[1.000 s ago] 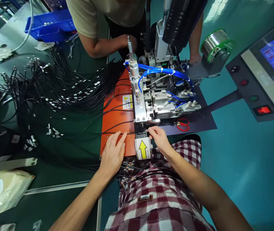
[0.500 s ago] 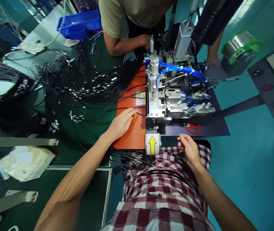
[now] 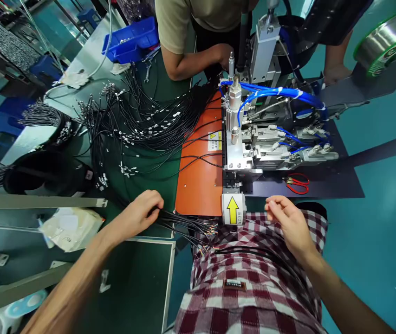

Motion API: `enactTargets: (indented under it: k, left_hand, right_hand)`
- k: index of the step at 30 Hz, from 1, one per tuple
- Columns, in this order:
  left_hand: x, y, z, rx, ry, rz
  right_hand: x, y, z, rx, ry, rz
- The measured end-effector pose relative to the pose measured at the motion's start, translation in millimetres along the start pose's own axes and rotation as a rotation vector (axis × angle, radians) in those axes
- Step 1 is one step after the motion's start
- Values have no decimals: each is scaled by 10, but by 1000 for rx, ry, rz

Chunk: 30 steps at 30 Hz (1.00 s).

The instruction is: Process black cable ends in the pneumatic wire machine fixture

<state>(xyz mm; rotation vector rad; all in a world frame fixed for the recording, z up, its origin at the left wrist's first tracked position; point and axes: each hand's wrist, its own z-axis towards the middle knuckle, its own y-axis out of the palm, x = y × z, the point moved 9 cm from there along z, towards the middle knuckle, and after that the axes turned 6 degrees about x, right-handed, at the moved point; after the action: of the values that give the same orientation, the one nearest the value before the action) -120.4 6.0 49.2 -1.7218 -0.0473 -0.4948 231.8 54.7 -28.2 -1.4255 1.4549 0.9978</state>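
My left hand (image 3: 145, 211) is at the bundle of black cables (image 3: 184, 221) along the near edge of the orange plate (image 3: 201, 190). Its fingers are curled closed on the cables; how many they hold is hidden. Stripped coloured wire ends of this bundle point toward my lap. My right hand (image 3: 288, 220) hovers over my thigh, right of the white roller with a yellow arrow (image 3: 233, 208). Thumb and fingers are drawn together there, with nothing visible in them. Several black cables cross the plate into the metal machine (image 3: 236, 148).
Red-handled cutters (image 3: 297, 183) lie on the machine's dark base. A large pile of black cables (image 3: 156, 123) covers the green table beyond my left hand. Behind it stands a blue bin (image 3: 131, 39). Opposite, a co-worker's forearm (image 3: 198, 62) rests near the machine; a solder spool (image 3: 387, 41) is at right.
My left hand has left the orange plate and moved left and nearer to the cable bundle, its fingers curling. My right hand stays near the same place. The view has shifted left.
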Motion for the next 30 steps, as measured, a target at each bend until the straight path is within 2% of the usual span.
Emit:
enactTargets:
  k: [4,7,9,11,14,17,19,23,26,30]
  left_hand:
    - [-151,-246,-61,129,-104,-80]
    - [-221,-181,-54,166,-105,-21]
    - [-171,-77,12,157,-93,46]
    - [38,-9,131,170,-65,137]
    - [693,65,397,182,77,140]
    - [1332,222,658,53,192,-174]
    - [1507,319,767,-11,159,-440]
    - [1328,638,748,-88,-146,-903]
    - [1179,859,632,-73,-357,-1122]
    - [1143,881,632,57,-415,-1154]
  right_hand:
    - [-189,391,-287,-256,-40,-94]
    - [-328,683,-499,-436,-107,-108]
    - [-355,785,-529,-454,-95,-49]
    - [-337,824,-482,-413,-59,39]
    - [-303,833,-378,-352,-46,100]
    - [-350,771,-306,-312,-104,77]
    - [-398,690,-278,-293,-137,47]
    - [-393,536,-231,-272,-91,34]
    - [-340,546,-197,-280,-43,57]
    - [-266,679,-151,-311,29,166]
